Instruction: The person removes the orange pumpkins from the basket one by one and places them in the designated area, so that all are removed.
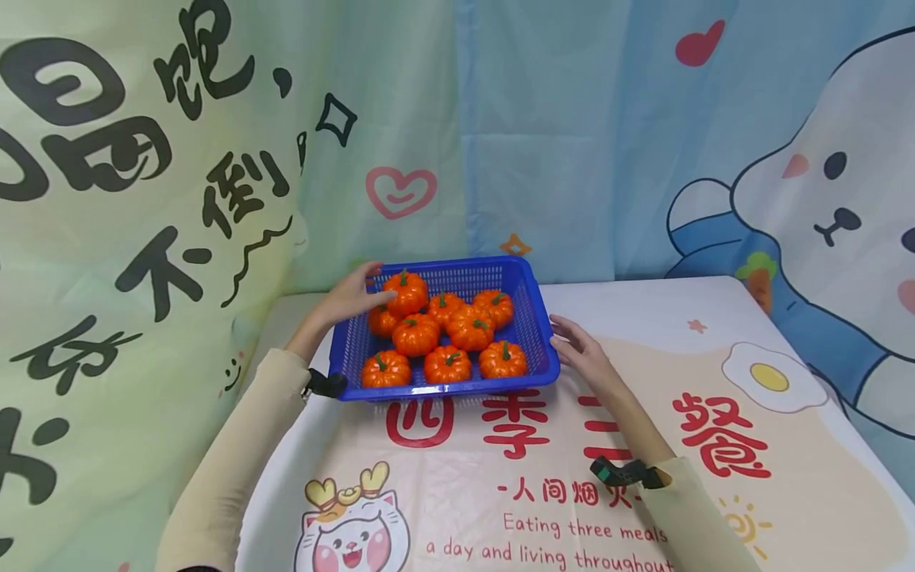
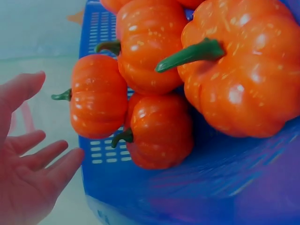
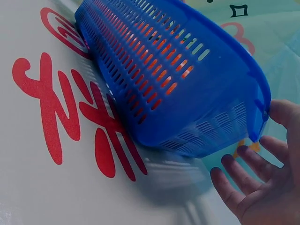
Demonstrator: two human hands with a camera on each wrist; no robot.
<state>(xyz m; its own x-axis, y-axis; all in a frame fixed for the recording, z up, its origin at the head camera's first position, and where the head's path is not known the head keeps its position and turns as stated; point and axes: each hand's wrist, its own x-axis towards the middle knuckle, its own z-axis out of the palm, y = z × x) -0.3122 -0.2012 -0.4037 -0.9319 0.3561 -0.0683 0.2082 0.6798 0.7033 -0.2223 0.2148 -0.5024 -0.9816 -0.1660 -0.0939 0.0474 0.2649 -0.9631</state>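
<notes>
1. Blue plastic forms the slotted basket [image 1: 449, 389], which is at the far part of the surface [image 1: 629, 318], close to the pale blue and green curtain [image 1: 543, 183].
2. Nine orange pumpkins [image 1: 416, 337] with green stems show inside it: three lie along the near side, the others are grouped behind them, one partly hidden at the left.
3. The left hand [image 1: 355, 295] is at the far left corner of the basket, its fingers spread wide and holding nothing. It is right by the rearmost left pumpkin; whether it touches the basket I cannot tell.
4. The right hand [image 1: 582, 353] is at the right end, its thumb at the rim and its other fingers loosely extended just outside the wall, apart from one another; firm contact is hard to judge.
5. Both wrists wear black straps [image 1: 622, 473] below beige sleeves [image 1: 236, 461].
6. Red characters [image 1: 516, 425] and a fried egg print [image 1: 772, 377] decorate the surface; a white cartoon animal [image 1: 822, 199] decorates the curtain at right.
</notes>
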